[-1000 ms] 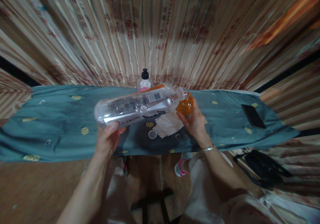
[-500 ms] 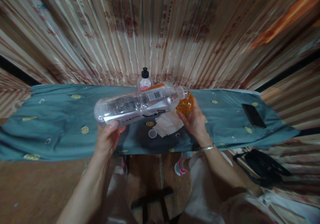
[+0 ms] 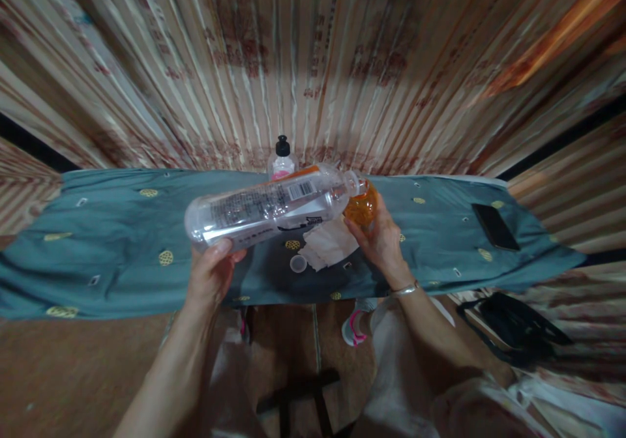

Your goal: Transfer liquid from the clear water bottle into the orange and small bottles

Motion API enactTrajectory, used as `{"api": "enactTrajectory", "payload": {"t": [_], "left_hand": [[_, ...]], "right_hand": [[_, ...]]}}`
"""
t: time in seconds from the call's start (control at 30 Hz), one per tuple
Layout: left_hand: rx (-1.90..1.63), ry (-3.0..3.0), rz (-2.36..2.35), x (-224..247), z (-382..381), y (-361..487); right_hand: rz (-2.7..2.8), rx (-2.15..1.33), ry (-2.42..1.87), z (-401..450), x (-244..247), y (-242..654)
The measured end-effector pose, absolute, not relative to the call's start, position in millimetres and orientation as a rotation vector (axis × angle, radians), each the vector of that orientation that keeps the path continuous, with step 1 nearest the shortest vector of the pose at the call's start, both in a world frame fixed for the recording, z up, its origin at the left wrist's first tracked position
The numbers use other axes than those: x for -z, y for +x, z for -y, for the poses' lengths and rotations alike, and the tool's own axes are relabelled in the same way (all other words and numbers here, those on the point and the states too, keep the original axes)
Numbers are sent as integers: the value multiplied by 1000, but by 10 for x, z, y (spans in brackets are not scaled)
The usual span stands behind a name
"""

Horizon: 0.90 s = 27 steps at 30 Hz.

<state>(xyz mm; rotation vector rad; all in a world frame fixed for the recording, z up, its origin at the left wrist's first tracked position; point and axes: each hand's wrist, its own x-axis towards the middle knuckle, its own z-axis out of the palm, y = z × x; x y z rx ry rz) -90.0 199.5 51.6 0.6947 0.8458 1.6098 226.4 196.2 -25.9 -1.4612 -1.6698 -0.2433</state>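
Observation:
My left hand (image 3: 214,272) is closed round the base end of a large clear plastic bottle (image 3: 254,210) with a printed label and barcode. The bottle lies tilted in the air, its neck pointing right. At its mouth is a smaller clear bottle (image 3: 362,210) holding orange liquid, gripped in my right hand (image 3: 382,239). The two mouths appear to meet; whether they touch I cannot tell. Below them on the cloth lie a crumpled white tissue (image 3: 331,248) and a small whitish cap (image 3: 298,264).
A bottle with a black top (image 3: 282,148) stands behind the large bottle. A dark phone (image 3: 495,227) rests at the right on the green patterned cloth (image 3: 122,229). Striped curtains (image 3: 313,66) hang behind the table. A black bag (image 3: 518,324) is below at the right.
Both hands keep their grip and the bottles stay nearly where they were. The view has shifted slightly.

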Motion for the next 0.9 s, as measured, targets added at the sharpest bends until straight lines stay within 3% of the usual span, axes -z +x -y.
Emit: {"api": "enactTrajectory", "payload": {"t": [0.9], "left_hand": [[-1606, 738, -892, -557, -1989, -866]], "right_hand": [[1673, 217, -1429, -1995, 267, 2273]]}}
